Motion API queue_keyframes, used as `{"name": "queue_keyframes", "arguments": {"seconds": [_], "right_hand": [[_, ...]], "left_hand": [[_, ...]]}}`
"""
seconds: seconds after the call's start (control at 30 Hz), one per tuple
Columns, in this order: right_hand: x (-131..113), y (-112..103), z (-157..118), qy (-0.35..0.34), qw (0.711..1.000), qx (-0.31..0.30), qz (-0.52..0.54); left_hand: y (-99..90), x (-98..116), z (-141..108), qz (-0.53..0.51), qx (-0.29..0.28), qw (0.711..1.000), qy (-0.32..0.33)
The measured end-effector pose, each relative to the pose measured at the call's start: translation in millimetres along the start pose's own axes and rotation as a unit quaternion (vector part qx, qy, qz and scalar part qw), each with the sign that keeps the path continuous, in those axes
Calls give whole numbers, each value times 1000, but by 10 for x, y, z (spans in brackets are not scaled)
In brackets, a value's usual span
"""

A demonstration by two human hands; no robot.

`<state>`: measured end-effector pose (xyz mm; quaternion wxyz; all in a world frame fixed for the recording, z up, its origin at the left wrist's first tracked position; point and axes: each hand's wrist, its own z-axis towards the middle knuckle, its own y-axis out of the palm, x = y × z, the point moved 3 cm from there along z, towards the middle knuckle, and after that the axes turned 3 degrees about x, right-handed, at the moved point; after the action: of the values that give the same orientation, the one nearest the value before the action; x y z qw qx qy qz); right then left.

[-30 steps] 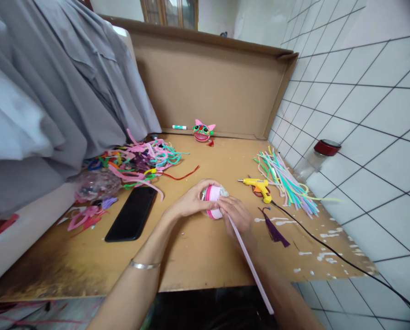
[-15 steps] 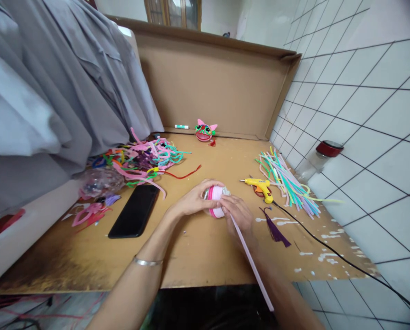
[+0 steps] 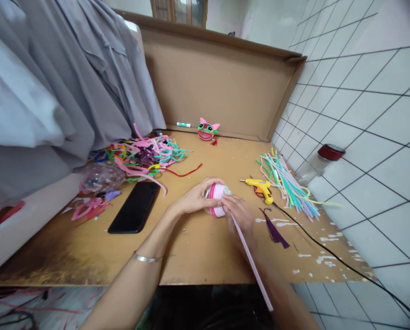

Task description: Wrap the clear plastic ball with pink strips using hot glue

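My left hand (image 3: 198, 196) is closed round the side of a small round form (image 3: 218, 192) wound with pink and pale-lilac pipe cleaner; its outer edges look clear or silvery. A long pale-lilac pipe cleaner (image 3: 249, 259) runs from the form, under my right hand (image 3: 240, 213), down toward my right forearm. The right fingers pinch this pipe cleaner against the form's right side. My palms and fingers hide part of the form. Right of my hands lie a yellow glue gun (image 3: 260, 187) and a purple tassel (image 3: 275, 232).
Loose pipe cleaners (image 3: 289, 183) lie at the right by a red-lidded jar (image 3: 322, 160). A black phone (image 3: 134, 208) and a tangled colourful pile (image 3: 150, 156) lie left. A decorated animal head (image 3: 207, 130) and a glue stick (image 3: 183, 124) sit before the cardboard wall (image 3: 215, 82). The gun's cord (image 3: 329, 252) crosses the right.
The camera view has shifted slightly. My hands keep nearly the same grip on the form and the pipe cleaner.
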<state>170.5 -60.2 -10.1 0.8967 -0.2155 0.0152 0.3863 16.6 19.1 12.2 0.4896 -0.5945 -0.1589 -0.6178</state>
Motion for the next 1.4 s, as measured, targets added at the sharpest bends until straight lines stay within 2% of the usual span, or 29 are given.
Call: {"name": "queue_keyframes", "arguments": {"seconds": [0.5, 0.67, 0.97, 1.2, 1.4], "right_hand": [[1, 28, -15, 10, 999, 31, 5], [14, 14, -13, 10, 1000, 6, 3], [40, 15, -28, 2, 1000, -2, -7], [38, 6, 0, -5, 1000, 9, -2], [-47, -32, 52, 56, 998, -20, 8]], "left_hand": [[21, -68, 12, -12, 5, 1000, 27], [29, -82, 20, -7, 8, 999, 32], [62, 24, 15, 59, -15, 998, 27], [110, -17, 31, 103, -4, 994, 40], [125, 1, 44, 110, 23, 991, 72]]}}
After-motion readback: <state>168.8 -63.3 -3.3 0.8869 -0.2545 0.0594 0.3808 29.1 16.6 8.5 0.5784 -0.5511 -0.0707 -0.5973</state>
